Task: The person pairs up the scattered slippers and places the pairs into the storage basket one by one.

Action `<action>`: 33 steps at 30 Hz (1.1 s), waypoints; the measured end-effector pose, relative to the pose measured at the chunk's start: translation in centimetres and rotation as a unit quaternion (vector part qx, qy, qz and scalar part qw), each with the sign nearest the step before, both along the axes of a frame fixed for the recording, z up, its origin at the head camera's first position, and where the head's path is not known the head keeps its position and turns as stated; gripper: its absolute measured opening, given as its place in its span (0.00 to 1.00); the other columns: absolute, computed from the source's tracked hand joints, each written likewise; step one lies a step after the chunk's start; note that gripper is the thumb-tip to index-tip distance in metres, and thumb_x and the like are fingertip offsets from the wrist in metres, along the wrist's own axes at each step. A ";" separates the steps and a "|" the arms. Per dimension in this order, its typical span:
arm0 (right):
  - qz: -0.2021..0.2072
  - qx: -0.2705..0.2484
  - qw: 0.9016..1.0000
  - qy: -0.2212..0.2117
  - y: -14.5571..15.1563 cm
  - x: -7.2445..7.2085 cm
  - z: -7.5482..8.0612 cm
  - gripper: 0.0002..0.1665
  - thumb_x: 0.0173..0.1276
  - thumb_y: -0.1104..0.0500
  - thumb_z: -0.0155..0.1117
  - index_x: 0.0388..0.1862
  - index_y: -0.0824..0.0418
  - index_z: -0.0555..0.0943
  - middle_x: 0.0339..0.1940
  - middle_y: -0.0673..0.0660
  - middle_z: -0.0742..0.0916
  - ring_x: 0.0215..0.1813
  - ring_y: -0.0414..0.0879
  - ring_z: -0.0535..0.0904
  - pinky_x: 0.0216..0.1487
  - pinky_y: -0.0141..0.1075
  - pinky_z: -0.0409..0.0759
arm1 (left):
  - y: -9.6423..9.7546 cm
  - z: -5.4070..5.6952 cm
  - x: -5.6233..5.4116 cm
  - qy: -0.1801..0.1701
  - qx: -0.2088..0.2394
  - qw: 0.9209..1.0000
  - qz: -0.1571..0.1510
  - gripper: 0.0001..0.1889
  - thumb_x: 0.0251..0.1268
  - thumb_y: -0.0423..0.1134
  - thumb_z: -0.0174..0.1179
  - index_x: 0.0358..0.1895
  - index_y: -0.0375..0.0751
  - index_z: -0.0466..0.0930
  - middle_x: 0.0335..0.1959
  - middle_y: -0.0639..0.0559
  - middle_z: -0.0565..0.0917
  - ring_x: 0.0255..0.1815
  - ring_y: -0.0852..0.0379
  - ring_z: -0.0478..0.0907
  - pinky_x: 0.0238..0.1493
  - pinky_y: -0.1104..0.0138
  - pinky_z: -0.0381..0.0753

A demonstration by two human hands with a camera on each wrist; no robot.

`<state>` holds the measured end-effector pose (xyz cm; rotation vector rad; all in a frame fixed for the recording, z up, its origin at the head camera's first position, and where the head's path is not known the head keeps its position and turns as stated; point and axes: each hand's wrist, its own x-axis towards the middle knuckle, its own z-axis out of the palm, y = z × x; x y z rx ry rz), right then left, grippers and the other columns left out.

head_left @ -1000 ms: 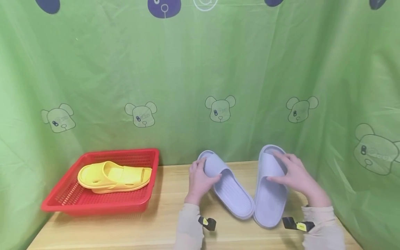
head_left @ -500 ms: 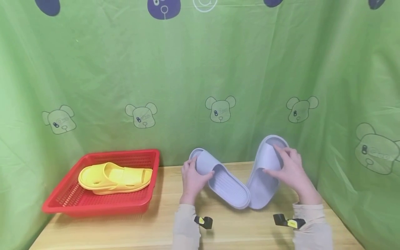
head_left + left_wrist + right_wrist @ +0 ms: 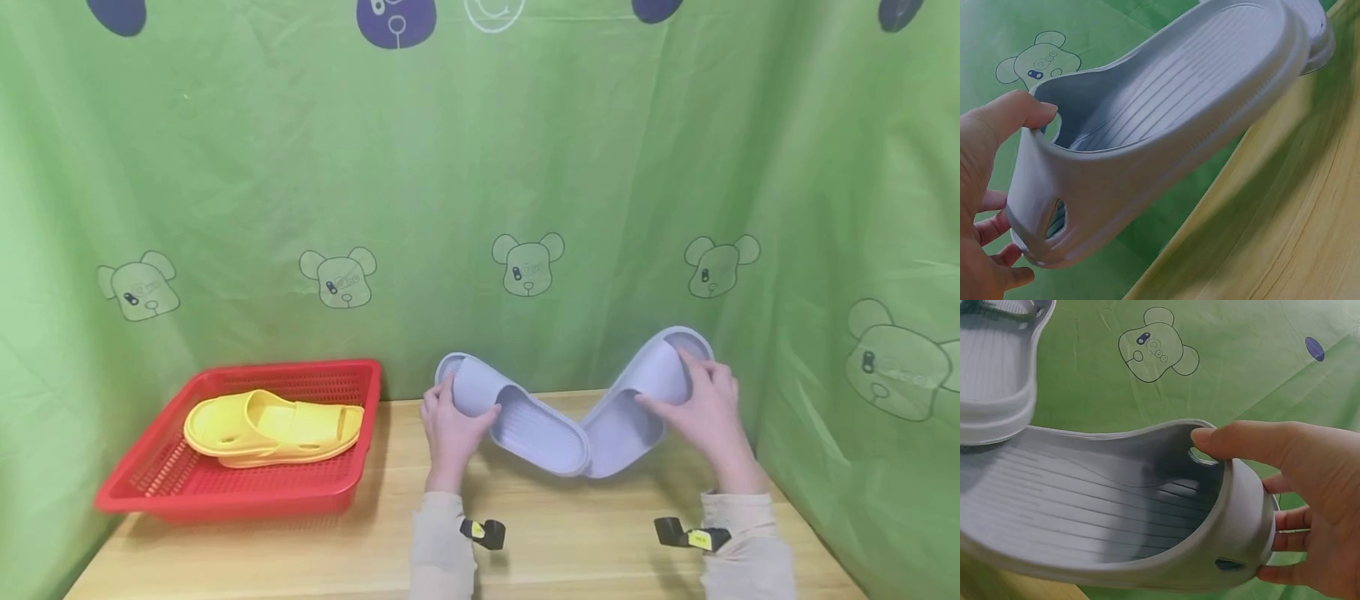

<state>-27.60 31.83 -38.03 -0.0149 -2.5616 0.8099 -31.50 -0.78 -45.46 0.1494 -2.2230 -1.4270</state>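
Note:
My left hand (image 3: pixel 453 429) grips the left pale lavender slipper (image 3: pixel 540 433) by its strap, thumb at the opening and fingers along the outer toe side. In the left wrist view that slipper (image 3: pixel 1147 150) is raised above the table, its shadow below. My right hand (image 3: pixel 705 408) holds the matching right slipper (image 3: pixel 622 425) by its strap in the same way; the right wrist view shows the thumb on the strap rim and fingers under the side. The slippers splay in a V, toes outward, and the left one's heel overlaps the right one's heel.
A red perforated basket (image 3: pixel 225 504) stands on the left of the wooden table (image 3: pixel 375 558), holding yellow slippers (image 3: pixel 277 425) stacked together. A green curtain (image 3: pixel 450 167) with bear prints hangs behind and at both sides.
Both slippers have risen off the table and turned, toes apart. The left hand has moved left; the right slipper has swung outward, and the heels have come to overlap.

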 end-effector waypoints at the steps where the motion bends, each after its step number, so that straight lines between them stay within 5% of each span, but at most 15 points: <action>1: -0.007 -0.004 1.000 -0.002 0.0 0.0 0.0 0.62 0.54 0.38 0.73 0.77 0.64 0.53 0.65 0.81 0.61 0.64 0.74 0.56 0.48 0.72 0.68 | 0.0 0.0 0.0 0.001 0.005 1.000 0.006 0.53 0.32 0.52 0.79 0.70 0.45 0.67 0.61 0.44 0.69 0.63 0.44 0.63 0.63 0.48 0.71; 14: -0.060 -0.044 0.997 -0.037 -0.4 -0.9 -0.3 0.66 0.53 0.30 0.69 0.78 0.64 0.50 0.64 0.81 0.63 0.62 0.72 0.58 0.49 0.67 0.69 | -0.5 0.4 -0.1 0.004 0.025 0.998 0.065 0.52 0.31 0.54 0.80 0.68 0.43 0.69 0.59 0.41 0.70 0.63 0.42 0.63 0.60 0.49 0.71; 33: -0.075 -0.046 0.996 -0.023 -0.8 -1.1 -1.1 0.69 0.51 0.27 0.68 0.77 0.66 0.52 0.64 0.80 0.66 0.61 0.72 0.61 0.51 0.66 0.68 | -0.5 0.2 0.1 0.000 0.044 0.996 0.073 0.52 0.31 0.54 0.80 0.68 0.45 0.68 0.60 0.41 0.68 0.64 0.43 0.59 0.57 0.49 0.70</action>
